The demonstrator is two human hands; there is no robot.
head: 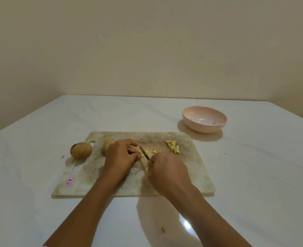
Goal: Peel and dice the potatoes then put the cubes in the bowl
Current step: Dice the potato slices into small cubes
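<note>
Head view: right grip [166, 169] curled round knife [144, 153]; left grip [119, 155] pinching potato piece [142, 155], mid cutting board [191, 175].

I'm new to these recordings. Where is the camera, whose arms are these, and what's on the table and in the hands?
No machine here: a person works with bare hands, and the single picture comes from a camera worn on their head, looking forward and down. The right hand grips a small knife, its blade on a yellow potato piece that the left hand holds in place. They work on a worn cutting board on a white table. A pile of cubes lies at the board's far right, an unpeeled potato behind the left hand, another potato by the board's left edge. The pink bowl beyond the board holds no cubes yet.
</note>
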